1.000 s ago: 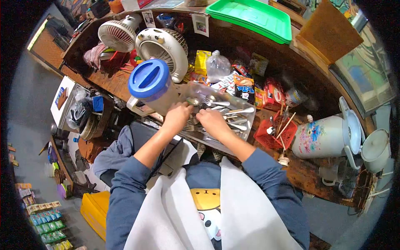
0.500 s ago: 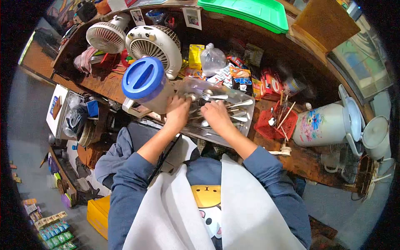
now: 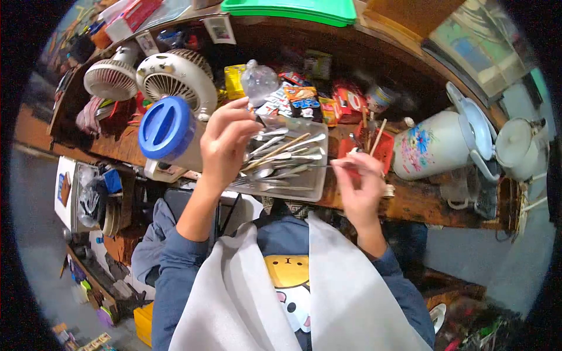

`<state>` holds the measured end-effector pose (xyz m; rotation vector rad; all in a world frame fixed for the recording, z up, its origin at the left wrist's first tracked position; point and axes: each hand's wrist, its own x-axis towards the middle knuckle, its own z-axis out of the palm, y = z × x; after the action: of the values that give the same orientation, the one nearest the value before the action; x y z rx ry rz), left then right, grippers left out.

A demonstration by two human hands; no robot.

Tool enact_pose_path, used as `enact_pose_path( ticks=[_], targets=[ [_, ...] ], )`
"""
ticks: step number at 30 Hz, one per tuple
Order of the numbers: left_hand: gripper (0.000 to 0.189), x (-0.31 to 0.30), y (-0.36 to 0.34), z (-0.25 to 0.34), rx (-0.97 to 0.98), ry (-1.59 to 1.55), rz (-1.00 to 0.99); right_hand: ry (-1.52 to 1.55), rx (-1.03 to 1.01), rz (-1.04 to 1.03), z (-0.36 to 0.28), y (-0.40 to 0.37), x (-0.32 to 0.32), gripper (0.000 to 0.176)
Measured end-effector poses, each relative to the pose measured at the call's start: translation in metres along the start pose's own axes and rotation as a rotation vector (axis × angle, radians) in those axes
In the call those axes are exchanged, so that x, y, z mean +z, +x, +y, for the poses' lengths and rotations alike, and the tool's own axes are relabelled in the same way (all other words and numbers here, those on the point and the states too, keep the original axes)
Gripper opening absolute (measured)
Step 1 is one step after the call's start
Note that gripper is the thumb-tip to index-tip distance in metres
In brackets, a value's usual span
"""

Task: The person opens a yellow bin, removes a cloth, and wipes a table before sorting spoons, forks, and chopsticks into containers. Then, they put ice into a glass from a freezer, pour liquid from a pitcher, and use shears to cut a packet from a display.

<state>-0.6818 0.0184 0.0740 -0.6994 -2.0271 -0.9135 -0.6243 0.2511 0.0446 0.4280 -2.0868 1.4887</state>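
A clear plastic tray [image 3: 319, 186] on the wooden table holds several metal spoons and forks [image 3: 287, 157] and a wooden stick. My left hand [image 3: 225, 143] is raised over the tray's left end, beside the blue-lidded jug [image 3: 167, 130]; its fingers are bent, and a small dark thing shows near the fingertips, too blurred to name. At the tray's right edge, my right hand [image 3: 360, 181] pinches a thin utensil that points left over the tray. Behind my right hand stands a red basket [image 3: 383, 149] with sticks in it.
Two white fans [image 3: 175, 82] stand at the back left. Snack packets [image 3: 301, 100] and a plastic bag [image 3: 259, 82] lie behind the tray. A floral thermos [image 3: 430, 146] lies tilted at the right. A green tray [image 3: 293, 9] rests on the upper shelf.
Both hands have lifted out of the tray and moved apart, my right one toward the red basket with a thin utensil. The spoons and forks now show more fully. The view has shifted.
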Motion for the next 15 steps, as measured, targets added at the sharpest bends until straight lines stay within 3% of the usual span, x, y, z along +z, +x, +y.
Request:
enact_pose_path(
  ticks=[1, 2, 3, 4, 6, 9, 12, 15],
  targets=[
    [0.021, 0.003, 0.007, 0.005, -0.020, -0.123, 0.038, 0.084, 0.074, 0.126, -0.006, -0.003, -0.013, 0.026],
    [0.024, 0.006, 0.014, 0.009, -0.041, -0.245, 0.076, -0.207, -0.151, 0.126, -0.003, -0.001, -0.034, 0.023],
    [0.025, 0.011, 0.023, 0.010, 0.043, -0.268, 0.085, -0.024, -0.018, 0.259, -0.013, 0.000, -0.043, 0.023],
    [0.025, 0.020, 0.032, 0.021, 0.011, -0.396, 0.155, -0.042, -0.029, 0.364, -0.015, 0.001, -0.055, 0.022],
    [0.026, 0.040, 0.046, 0.037, -0.043, -0.593, 0.193, -0.019, -0.208, 0.591, -0.009, 0.004, -0.069, 0.020],
    [0.027, 0.069, 0.068, 0.061, 0.102, -0.404, 0.110, -0.123, -0.068, 0.730, 0.012, 0.003, -0.083, 0.023],
    [0.026, 0.107, 0.076, 0.071, 0.227, -0.352, 0.007, -0.207, -0.161, 0.636, 0.052, 0.006, -0.084, 0.023],
    [0.016, 0.145, 0.075, 0.075, 0.169, -0.404, -0.102, -0.294, -0.014, 0.454, 0.081, 0.012, -0.085, 0.015]
  ],
)
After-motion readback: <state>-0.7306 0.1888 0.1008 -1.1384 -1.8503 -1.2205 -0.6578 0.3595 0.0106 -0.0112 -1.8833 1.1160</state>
